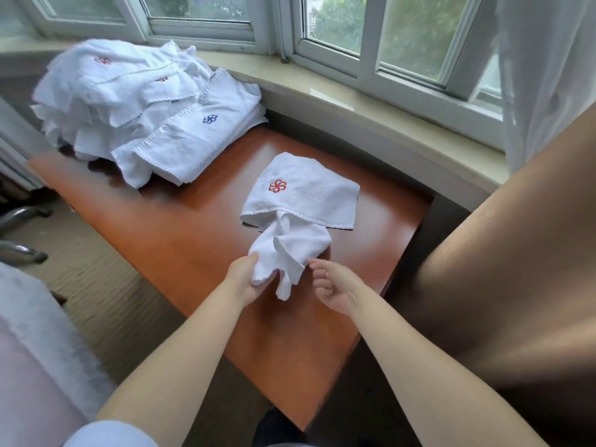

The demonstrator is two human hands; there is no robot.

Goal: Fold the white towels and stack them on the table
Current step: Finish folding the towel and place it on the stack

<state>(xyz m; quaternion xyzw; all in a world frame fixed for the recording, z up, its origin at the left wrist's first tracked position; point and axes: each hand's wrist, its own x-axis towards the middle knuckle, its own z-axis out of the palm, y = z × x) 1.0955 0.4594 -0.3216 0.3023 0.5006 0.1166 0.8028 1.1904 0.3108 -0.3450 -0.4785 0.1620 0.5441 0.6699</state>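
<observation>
We look down on an orange-brown wooden table [180,227], and we place everything else against it. Beyond its far edge runs a pale stone windowsill [354,104] under white-framed windows [364,43], with green foliage blurred behind the glass. A sheer white curtain [548,75] hangs past the table's far right corner, and a broad brown surface [516,269], too blurred for us to name, fills the space off the table's right side. To the table's left, carpeted floor [106,285] shows, with chrome chair legs [22,233] standing on it.

On the table's far left corner sits a loose heap of white towels [129,101], some with red flower emblems and one, at the near edge of the heap, with a blue one. The heap overhangs the table's left edge.

Near the middle of the table lies one white towel [303,195] with a red flower emblem [277,185]. Its far part lies flat on the wood; its near part is bunched and lifted off the table toward us.

Our left hand [248,279] grips that bunched end, fingers curled around the cloth. Our right hand [332,285] sits just beside the hanging corner, fingers loosely curled; we cannot tell whether its fingertips touch the cloth.
</observation>
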